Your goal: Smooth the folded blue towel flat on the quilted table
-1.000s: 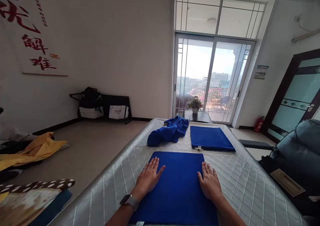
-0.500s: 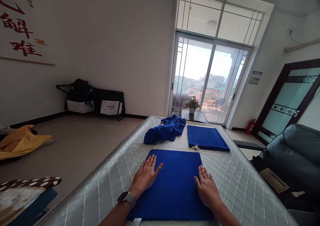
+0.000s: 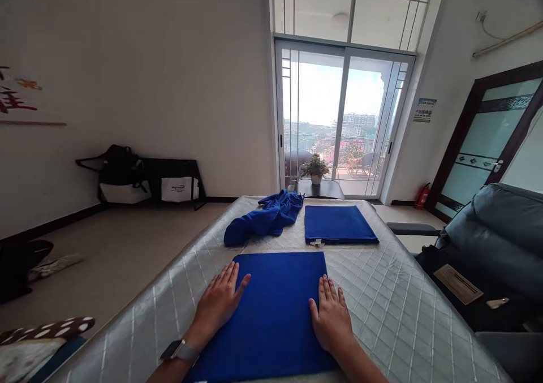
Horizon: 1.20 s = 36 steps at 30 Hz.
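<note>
Resting palms-down on near blue cloth (image 3: 275,321), L hand (image 3: 218,297) & R hand (image 3: 333,312) flat-open, opp. edges, thumbs inward, grasping nothing

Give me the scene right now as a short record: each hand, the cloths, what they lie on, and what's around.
Left hand: left hand, palm down, fingers spread, on the left edge of the near blue cloth
Right hand: right hand, palm down on its right edge
Near cloth: laid out flat
Far right: folded blue cloth, pale tag at its near edge
Far left: crumpled blue cloth
Support: quilted silvery surface
Beyond: potted plant before glass doors
Right side: dark armchair
</note>
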Motion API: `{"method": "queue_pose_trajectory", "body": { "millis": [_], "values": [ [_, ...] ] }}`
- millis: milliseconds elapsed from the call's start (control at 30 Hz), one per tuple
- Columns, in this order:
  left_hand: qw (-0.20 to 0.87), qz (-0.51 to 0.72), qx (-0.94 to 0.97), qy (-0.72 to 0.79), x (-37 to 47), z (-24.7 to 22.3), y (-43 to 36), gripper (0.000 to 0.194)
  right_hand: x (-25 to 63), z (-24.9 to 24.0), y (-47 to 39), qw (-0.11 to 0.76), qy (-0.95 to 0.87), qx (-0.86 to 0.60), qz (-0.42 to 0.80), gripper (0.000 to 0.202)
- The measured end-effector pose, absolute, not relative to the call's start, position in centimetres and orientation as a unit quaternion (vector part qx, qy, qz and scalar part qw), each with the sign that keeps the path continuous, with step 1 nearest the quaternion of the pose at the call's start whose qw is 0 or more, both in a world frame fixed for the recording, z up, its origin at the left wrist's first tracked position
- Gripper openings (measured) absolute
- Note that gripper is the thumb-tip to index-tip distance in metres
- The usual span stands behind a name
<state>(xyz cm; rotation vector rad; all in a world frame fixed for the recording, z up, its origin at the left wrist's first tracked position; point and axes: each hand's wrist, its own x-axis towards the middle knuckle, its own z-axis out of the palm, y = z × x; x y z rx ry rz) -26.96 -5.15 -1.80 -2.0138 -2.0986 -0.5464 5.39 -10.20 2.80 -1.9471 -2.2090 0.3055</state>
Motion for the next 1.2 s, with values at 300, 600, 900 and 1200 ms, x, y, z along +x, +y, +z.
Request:
{"method": "queue_pose_trajectory", "body": {
  "millis": [300,600,900,1200],
  "values": [
    [0.069,-0.166,-0.858,-0.481,-11.6,0.9,-8.6,0.061,5.8,1.3,-9.8,0.12,-0.752,-0.64,0.108,0.064],
    [0.011,-0.128,-0.864,-0.487,-11.0,-0.5,-8.0,0.059,5.9,0.6,-9.7,0.148,-0.751,-0.633,0.117,0.066],
    [-0.01,-0.086,-0.791,-0.606,-23.3,-0.7,-9.9,0.065,5.7,2.1,-10.1,0.12,-0.74,-0.648,0.133,0.066],
    [0.046,-0.131,-0.759,-0.636,-29.1,-2.7,-9.7,0.07,5.3,3.0,-10.3,0.074,-0.742,-0.659,0.095,0.069]
  ]
}}
